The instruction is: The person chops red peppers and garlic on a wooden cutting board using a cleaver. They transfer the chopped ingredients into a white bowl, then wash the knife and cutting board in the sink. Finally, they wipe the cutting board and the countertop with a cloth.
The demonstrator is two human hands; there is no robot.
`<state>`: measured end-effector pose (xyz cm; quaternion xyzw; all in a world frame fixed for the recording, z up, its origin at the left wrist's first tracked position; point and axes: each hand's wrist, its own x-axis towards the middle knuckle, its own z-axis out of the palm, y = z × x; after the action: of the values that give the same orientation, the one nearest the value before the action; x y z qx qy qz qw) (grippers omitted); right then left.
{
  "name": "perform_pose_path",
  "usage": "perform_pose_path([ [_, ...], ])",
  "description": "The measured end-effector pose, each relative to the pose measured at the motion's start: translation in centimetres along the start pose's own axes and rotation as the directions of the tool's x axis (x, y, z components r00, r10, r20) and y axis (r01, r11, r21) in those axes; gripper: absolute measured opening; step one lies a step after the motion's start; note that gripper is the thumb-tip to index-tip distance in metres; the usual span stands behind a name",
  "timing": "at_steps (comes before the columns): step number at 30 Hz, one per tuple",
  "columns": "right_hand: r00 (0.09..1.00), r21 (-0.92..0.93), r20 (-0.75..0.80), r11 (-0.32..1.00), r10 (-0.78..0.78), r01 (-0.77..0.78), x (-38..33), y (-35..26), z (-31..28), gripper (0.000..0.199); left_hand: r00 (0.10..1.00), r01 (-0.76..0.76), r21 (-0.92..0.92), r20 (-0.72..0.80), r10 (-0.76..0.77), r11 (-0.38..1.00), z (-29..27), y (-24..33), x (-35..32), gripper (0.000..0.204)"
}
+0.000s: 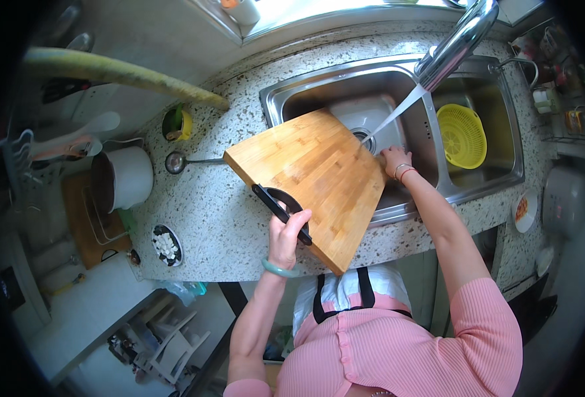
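Note:
A wooden cutting board point(312, 178) with a black handle point(282, 213) leans from the counter into the left basin of the steel sink point(398, 210). My left hand point(284, 239) is wrapped round that handle at the board's near left edge. At the board's far right edge, down in the basin, my right hand point(394, 159) touches the wood; its fingertips are partly hidden, so their grip does not show. Water point(401, 109) runs from the chrome faucet point(456, 47) toward the drain point(365, 137), just beyond the board.
A yellow colander point(462, 135) sits in the right basin. On the speckled counter at left are a ladle point(176, 163), a white pot point(130, 177), a yellow cup point(181, 126) and a bowl of white cubes point(166, 245). A small white dish point(525, 211) stands at right.

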<state>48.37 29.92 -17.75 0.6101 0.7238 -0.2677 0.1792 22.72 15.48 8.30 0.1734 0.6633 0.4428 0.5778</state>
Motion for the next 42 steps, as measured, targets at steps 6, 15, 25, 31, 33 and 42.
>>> perform_pose_path([
  [6,0.988,0.263,-0.130,0.964,0.077,-0.041,3.7,2.1,3.0,0.037,1.000,-0.003,0.030,-0.008,0.004,1.000,2.6,-0.8,1.4,0.014],
  [15,0.969,0.944,-0.193,0.238,-0.157,0.227,2.9,-5.3,-3.6,0.037,0.992,-0.093,-0.136,-0.097,0.080,0.986,6.3,-2.6,1.2,0.024],
  [25,0.657,0.489,-0.575,0.438,-0.488,0.754,-10.4,-9.8,-10.1,0.034,0.964,-0.129,-0.362,-0.262,0.032,0.923,9.4,-2.8,1.5,0.035],
  [31,0.864,0.547,-0.498,0.746,-0.074,0.379,9.0,0.0,3.5,0.027,0.977,-0.118,-0.297,-0.207,0.056,0.948,10.8,-2.0,2.0,0.036],
  [33,0.921,0.718,-0.377,0.596,-0.102,0.360,7.4,-1.8,3.6,0.033,0.974,-0.107,-0.326,-0.224,0.034,0.939,10.4,-1.2,2.0,0.037],
  [42,0.691,0.661,-0.522,0.275,-0.500,0.698,-11.1,-11.9,-12.4,0.042,0.984,-0.108,-0.294,-0.170,0.059,0.950,9.5,-0.3,2.2,0.049],
])
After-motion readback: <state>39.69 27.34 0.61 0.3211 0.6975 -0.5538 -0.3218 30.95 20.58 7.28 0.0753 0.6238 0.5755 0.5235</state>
